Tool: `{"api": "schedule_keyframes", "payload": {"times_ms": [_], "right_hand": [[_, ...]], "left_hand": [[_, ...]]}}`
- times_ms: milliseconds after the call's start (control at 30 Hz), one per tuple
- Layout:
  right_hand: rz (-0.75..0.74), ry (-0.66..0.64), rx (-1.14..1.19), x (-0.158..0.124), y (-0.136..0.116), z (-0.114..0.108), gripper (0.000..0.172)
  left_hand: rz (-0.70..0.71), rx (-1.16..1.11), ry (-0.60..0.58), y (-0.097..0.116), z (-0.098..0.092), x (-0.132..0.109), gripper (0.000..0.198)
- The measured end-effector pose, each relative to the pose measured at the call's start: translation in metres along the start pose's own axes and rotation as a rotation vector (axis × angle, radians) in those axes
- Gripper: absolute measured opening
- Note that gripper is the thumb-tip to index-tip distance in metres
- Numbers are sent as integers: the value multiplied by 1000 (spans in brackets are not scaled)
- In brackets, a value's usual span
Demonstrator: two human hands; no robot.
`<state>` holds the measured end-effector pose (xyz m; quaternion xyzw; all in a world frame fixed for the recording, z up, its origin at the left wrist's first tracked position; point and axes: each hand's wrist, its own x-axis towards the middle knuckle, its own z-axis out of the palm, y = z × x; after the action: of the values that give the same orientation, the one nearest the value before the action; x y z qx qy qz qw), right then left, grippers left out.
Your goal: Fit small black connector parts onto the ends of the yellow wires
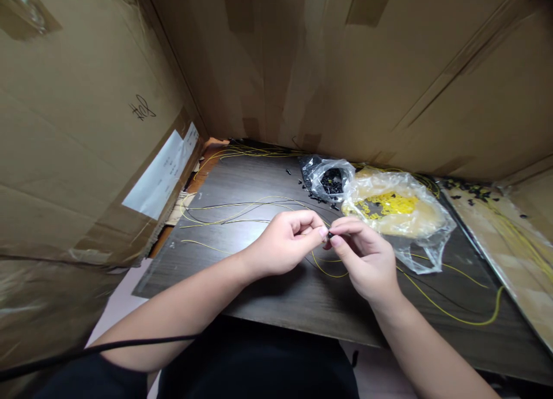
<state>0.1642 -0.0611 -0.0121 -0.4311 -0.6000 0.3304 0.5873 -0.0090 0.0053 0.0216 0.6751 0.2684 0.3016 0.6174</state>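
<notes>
My left hand [291, 244] and my right hand [369, 259] meet fingertip to fingertip above the dark table. Between the right thumb and index finger is a small black part [330, 235], mostly covered by the fingers. The left thumb and index finger are pinched right beside it; what they grip is hidden. Thin yellow wire [323, 270] loops below the hands, and more yellow and black wires [235, 205] lie across the table to the left. Just behind the right hand sits an open clear bag of small yellow parts [400, 204].
Another clear bag holds small black parts [332, 183], with several loose ones spilled near its mouth. Cardboard walls [276, 71] enclose the table [207, 186] at the back and left. At right, a cardboard sheet [514, 226] carries more black parts and yellow wires.
</notes>
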Motion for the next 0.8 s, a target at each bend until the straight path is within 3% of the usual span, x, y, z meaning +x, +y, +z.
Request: {"api": "schedule_keyframes", "payload": {"times_ms": [267,500,800], "right_hand": [[-22,108,18,0,4,1,12],[-58,75,85,0,2,3,15],[-27,90,79,-2,4,5,13]], "left_hand": [[-7,-66,-23,-2,7,-1,34],[-13,-122,-6,-6,8,1,34],[14,-295,-73,-9,10,0,36]]}}
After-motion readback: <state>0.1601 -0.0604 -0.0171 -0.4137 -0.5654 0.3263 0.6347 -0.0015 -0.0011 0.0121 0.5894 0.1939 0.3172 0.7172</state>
